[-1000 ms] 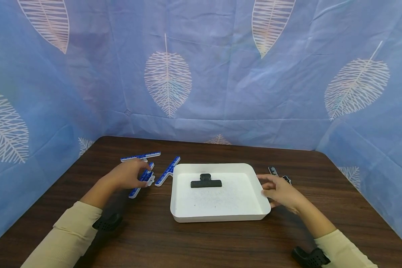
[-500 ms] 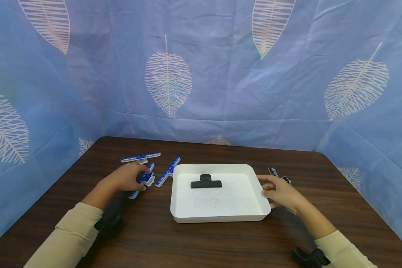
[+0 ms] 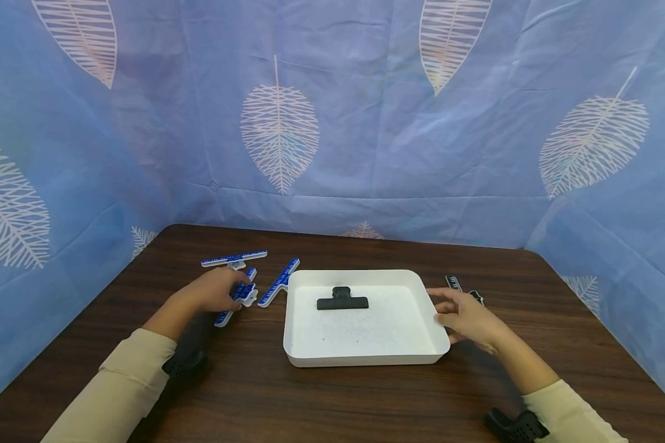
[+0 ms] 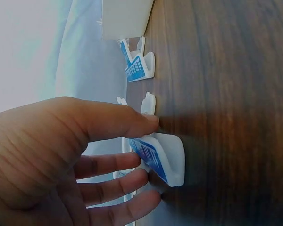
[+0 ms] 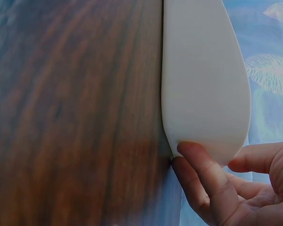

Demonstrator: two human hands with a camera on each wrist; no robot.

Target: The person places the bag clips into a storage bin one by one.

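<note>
Little shifted since half a second ago: left thumb drawn slightly closer to its fingers, tray in place. Left hand (image 3: 213,292) straddles a blue-and-white clip (image 3: 246,295) lying on the table (image 3: 366,400); cannot tell whether it grips. Right hand (image 3: 468,317) pinches the white tray's (image 3: 377,338) right wall. Black clip (image 3: 342,303) inside tray. Third clip (image 3: 278,284) just left of tray.

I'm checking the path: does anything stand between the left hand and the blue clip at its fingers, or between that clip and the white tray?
Nothing visible separates the left hand from that blue clip. Between it and the white tray, another blue clip lies slanted on the table, beside the tray.
</note>
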